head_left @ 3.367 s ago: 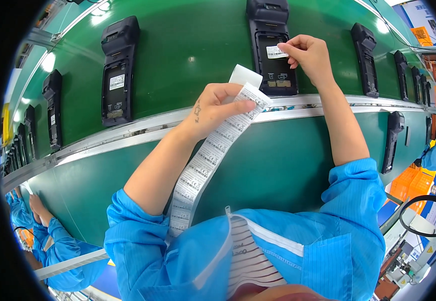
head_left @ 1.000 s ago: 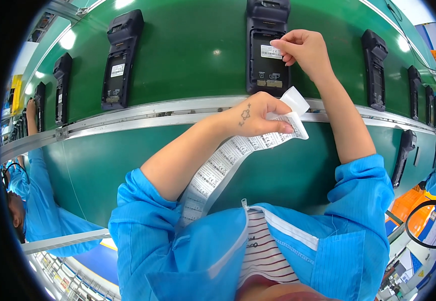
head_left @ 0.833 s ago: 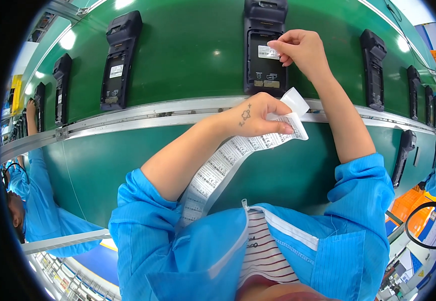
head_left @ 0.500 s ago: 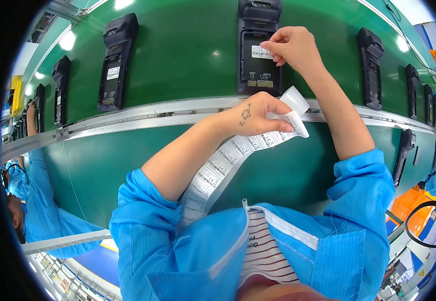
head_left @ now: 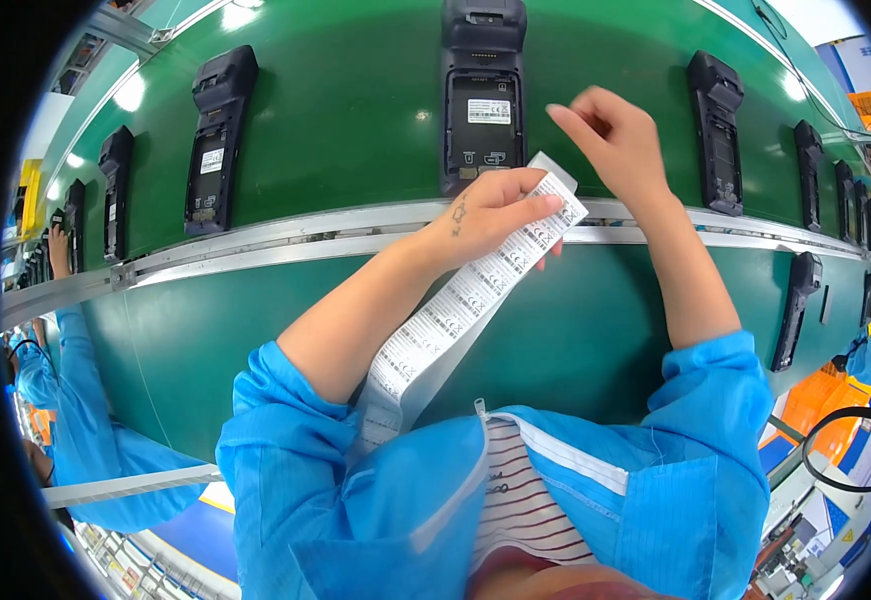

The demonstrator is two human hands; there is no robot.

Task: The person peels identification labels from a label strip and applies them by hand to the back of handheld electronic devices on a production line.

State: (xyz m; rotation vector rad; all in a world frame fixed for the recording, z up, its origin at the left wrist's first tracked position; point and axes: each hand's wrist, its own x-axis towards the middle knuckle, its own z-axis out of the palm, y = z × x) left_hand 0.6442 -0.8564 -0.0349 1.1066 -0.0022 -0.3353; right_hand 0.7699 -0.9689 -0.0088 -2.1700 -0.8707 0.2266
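My left hand (head_left: 490,212) pinches a strip of white printed labels (head_left: 440,315) between thumb and fingers. The strip's upper end, with bare backing curling behind it, stands just below a dark handheld terminal (head_left: 454,100); its lower end hangs against my blue jacket. This terminal lies back side up on the green belt, and a white label (head_left: 489,111) sits flat in its recess. To the right of it my right hand (head_left: 615,140) hovers above the belt, thumb held apart from the bent fingers, with nothing visible in them.
More dark terminals lie along the belt, including one with a label (head_left: 212,160) to the left and one without (head_left: 720,130) to the right. A metal rail (head_left: 355,232) divides belt from green bench. Another terminal (head_left: 797,310) rests on the bench. A co-worker's blue sleeve (head_left: 80,370) is at left.
My right hand has come off the label in the middle terminal and drawn back to the right. The terminals have shifted left. My left hand has moved slightly up and left with the strip.
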